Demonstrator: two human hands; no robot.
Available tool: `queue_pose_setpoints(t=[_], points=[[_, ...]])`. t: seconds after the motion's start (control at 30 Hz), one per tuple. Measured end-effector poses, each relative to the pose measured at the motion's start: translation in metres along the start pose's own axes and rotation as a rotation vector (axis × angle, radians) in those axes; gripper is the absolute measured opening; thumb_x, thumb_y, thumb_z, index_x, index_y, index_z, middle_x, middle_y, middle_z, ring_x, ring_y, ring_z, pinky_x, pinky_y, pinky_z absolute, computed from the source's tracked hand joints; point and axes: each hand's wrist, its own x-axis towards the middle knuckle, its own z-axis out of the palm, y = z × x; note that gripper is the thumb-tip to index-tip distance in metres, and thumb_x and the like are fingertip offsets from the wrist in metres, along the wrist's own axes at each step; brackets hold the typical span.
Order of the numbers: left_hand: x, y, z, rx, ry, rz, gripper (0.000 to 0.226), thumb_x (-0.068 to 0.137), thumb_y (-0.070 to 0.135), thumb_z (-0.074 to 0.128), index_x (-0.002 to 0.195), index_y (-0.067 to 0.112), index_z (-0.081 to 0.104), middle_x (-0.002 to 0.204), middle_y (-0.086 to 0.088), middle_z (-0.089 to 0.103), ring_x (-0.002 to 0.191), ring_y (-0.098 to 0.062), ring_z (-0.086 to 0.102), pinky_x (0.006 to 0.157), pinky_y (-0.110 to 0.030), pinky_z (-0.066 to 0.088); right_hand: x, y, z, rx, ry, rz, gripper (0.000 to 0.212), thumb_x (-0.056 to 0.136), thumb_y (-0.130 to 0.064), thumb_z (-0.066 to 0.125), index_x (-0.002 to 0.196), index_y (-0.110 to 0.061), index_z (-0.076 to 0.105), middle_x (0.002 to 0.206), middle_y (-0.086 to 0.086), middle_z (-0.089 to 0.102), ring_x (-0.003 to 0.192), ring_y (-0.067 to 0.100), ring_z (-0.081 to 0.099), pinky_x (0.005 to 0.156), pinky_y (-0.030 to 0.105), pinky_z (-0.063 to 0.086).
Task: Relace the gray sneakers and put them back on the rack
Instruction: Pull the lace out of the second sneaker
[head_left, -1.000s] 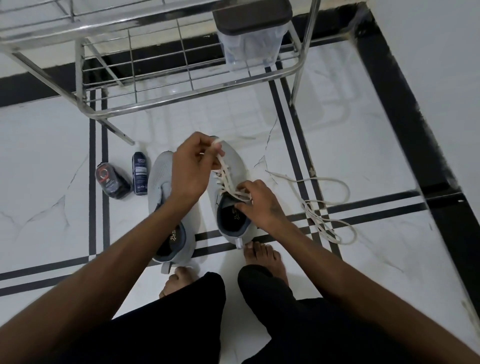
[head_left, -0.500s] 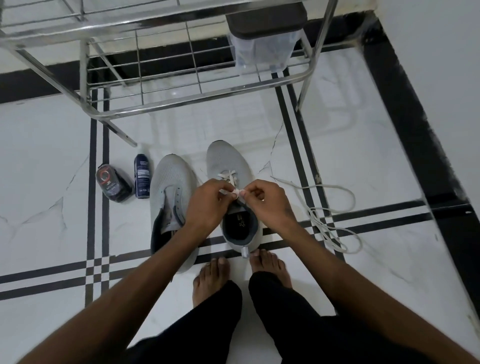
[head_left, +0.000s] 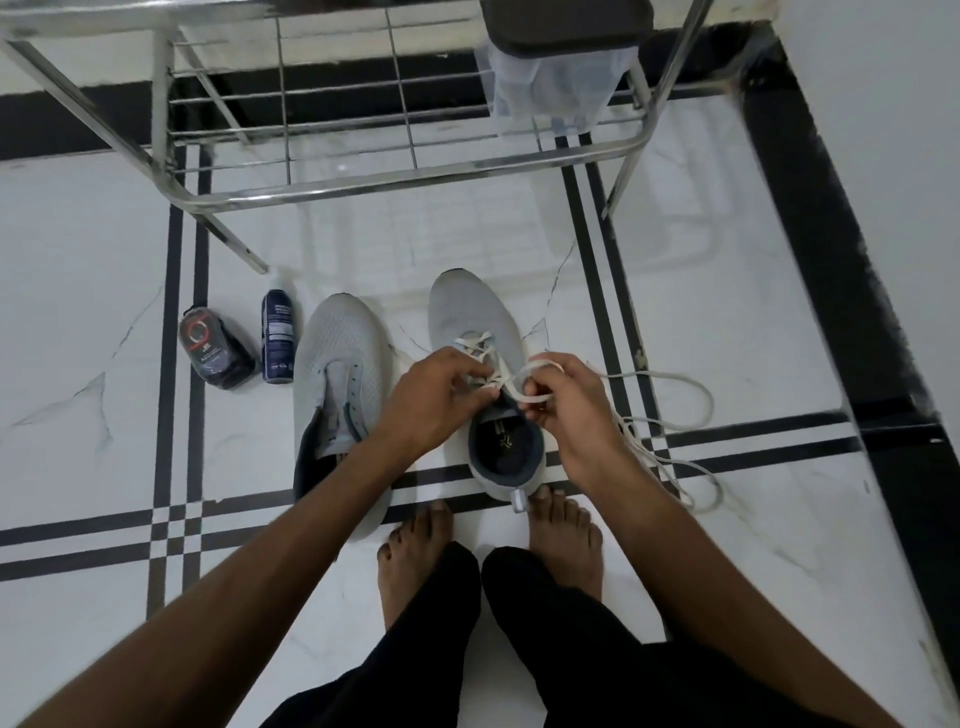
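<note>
Both my hands meet over the right gray sneaker (head_left: 475, 332), which points away from me toward the rack (head_left: 395, 179). My left hand (head_left: 441, 395) pinches its lace at the eyelets; my right hand (head_left: 563, 400) pinches a loop. The unlaced left sneaker (head_left: 340, 364) lies just beside.

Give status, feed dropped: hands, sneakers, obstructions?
Both hands gripping right sneaker's lace. Left sneaker unlaced; spare lace on floor. Nothing obstructing.

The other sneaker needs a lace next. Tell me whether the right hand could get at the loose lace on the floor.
Probably yes. The loose lace lies bare on the floor just right of the right hand, nothing over it. But that hand is now pinching the lace of the right sneaker.
</note>
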Motion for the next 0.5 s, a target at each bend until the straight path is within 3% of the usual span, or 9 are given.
queue_pose_setpoints(t=[0.17, 0.27, 0.33, 0.4, 0.47, 0.5], points=[[0.005, 0.006, -0.003, 0.001, -0.070, 0.127, 0.018, 0.085, 0.037, 0.074, 0.095, 0.022, 0.070, 0.096, 0.008, 0.064, 0.085, -0.009, 0.061, 0.078, -0.037, 0.054, -0.032, -0.047, -0.002, -0.402, -0.246, -0.324, 0.021, 0.094, -0.008, 0.062, 0.113, -0.017, 0.063, 0.071, 0.007, 0.071, 0.070, 0.011, 0.067, 0.068, 0.016, 0.051], [0.005, 0.010, -0.009, -0.013, -0.101, 0.085, 0.020, 0.086, 0.040, 0.071, 0.082, 0.023, 0.061, 0.084, 0.009, 0.064, 0.078, -0.008, 0.060, 0.076, -0.041, 0.054, -0.034, -0.067, -0.010, -0.605, -0.238, -0.471, 0.015, 0.094, -0.018, 0.063, 0.108, -0.024, 0.066, 0.063, 0.005, 0.067, 0.063, 0.012, 0.065, 0.068, 0.023, 0.055], [0.004, 0.009, -0.015, -0.055, -0.122, 0.020, 0.023, 0.090, 0.039, 0.068, 0.078, 0.022, 0.058, 0.082, 0.008, 0.067, 0.078, -0.007, 0.063, 0.078, -0.040, 0.055, -0.026, -0.071, -0.016, -0.549, -0.140, -0.521, 0.009, 0.093, -0.016, 0.064, 0.100, -0.019, 0.070, 0.057, 0.007, 0.055, 0.052, 0.013, 0.051, 0.053, 0.023, 0.045], [0.001, 0.010, -0.019, -0.242, -0.119, -0.076, 0.023, 0.096, 0.036, 0.061, 0.082, 0.018, 0.063, 0.088, 0.005, 0.072, 0.084, -0.009, 0.068, 0.082, -0.038, 0.055, -0.014, -0.073, -0.023, -0.279, -0.059, -0.421, 0.011, 0.094, -0.015, 0.063, 0.100, -0.012, 0.072, 0.062, 0.005, 0.051, 0.051, 0.010, 0.041, 0.049, 0.022, 0.035], [-0.001, 0.014, -0.023, -0.457, -0.040, -0.232, 0.026, 0.100, 0.032, 0.053, 0.087, 0.013, 0.064, 0.090, 0.003, 0.074, 0.086, -0.009, 0.069, 0.082, -0.033, 0.052, -0.002, -0.071, -0.027, -0.083, 0.024, -0.275, 0.021, 0.095, -0.021, 0.060, 0.111, -0.012, 0.070, 0.077, 0.001, 0.062, 0.059, 0.008, 0.052, 0.055, 0.021, 0.040], [-0.001, 0.016, -0.023, -0.500, 0.039, -0.299, 0.028, 0.101, 0.034, 0.050, 0.090, 0.012, 0.063, 0.092, 0.002, 0.073, 0.086, -0.011, 0.068, 0.081, -0.031, 0.050, 0.004, -0.065, -0.029, -0.192, 0.106, -0.259, 0.026, 0.095, -0.026, 0.060, 0.118, -0.016, 0.067, 0.090, -0.001, 0.066, 0.071, 0.006, 0.059, 0.065, 0.022, 0.045]])
